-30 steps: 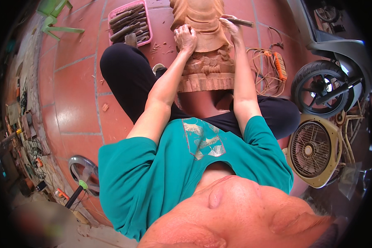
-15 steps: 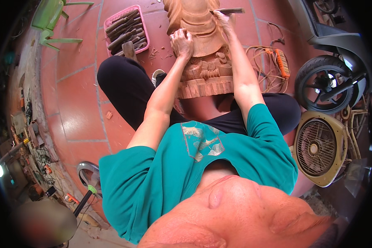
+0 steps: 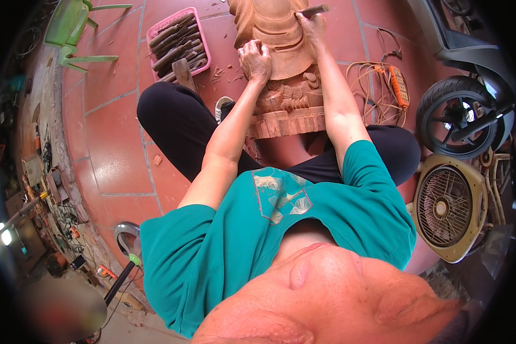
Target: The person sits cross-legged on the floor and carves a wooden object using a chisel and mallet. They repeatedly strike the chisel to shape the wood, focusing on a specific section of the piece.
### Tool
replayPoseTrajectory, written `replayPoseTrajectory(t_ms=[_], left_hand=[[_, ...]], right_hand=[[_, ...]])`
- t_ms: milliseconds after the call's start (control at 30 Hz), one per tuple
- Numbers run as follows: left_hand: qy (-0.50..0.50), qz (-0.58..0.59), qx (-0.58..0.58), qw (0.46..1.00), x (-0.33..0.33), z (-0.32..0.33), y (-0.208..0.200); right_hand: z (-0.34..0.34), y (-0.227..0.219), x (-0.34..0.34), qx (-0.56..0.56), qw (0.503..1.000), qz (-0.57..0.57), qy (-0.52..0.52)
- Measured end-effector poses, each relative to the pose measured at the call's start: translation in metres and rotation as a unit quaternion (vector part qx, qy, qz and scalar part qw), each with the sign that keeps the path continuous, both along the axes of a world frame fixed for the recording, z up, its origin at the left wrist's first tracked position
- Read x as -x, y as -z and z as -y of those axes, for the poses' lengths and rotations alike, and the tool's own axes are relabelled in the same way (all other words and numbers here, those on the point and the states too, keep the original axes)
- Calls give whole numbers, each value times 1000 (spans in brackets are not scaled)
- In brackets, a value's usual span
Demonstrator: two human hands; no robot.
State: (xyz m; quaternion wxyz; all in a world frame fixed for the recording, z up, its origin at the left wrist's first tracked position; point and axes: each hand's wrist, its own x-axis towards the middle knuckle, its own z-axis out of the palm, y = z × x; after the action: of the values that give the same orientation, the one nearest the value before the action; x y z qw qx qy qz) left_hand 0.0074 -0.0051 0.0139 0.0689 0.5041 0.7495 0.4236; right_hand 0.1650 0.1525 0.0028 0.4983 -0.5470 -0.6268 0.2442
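A carved wooden statue (image 3: 284, 86) lies on the red tile floor between my legs, its ornate base toward me. My left hand (image 3: 255, 59) rests on the statue's left side with the fingers curled over the wood. My right hand (image 3: 312, 23) is at the statue's upper right, closed around a wooden-handled chisel (image 3: 314, 10) whose tip points at the carving. Both forearms reach up from my teal shirt.
A pink tray (image 3: 152, 38) of several chisels and a wooden mallet (image 3: 183, 71) sit upper left. A green plastic chair (image 3: 69, 28) stands far left. Orange power strip (image 3: 399, 86) with coiled cable, a scooter wheel (image 3: 456, 117) and a floor fan (image 3: 448, 206) crowd the right.
The view has shifted slightly, so the statue sits higher and farther left. Both hands stay on the carving, the right one still holding the chisel.
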Motion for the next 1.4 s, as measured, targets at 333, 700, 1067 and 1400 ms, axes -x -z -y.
replayPoseTrajectory(t_ms=[333, 700, 1067, 1400], left_hand=[[-9, 5, 16, 1000, 3, 1, 2], [-5, 1, 2, 1000, 4, 2, 2], [-5, 12, 10, 1000, 1, -1, 2], [-7, 2, 10, 1000, 2, 2, 2]], right_hand=[[10, -2, -2, 63, 980, -160, -98], [1, 5, 13, 0, 998, -51, 32], [7, 10, 7, 72, 953, -290, -50], [5, 0, 5, 72, 992, -108, -2]])
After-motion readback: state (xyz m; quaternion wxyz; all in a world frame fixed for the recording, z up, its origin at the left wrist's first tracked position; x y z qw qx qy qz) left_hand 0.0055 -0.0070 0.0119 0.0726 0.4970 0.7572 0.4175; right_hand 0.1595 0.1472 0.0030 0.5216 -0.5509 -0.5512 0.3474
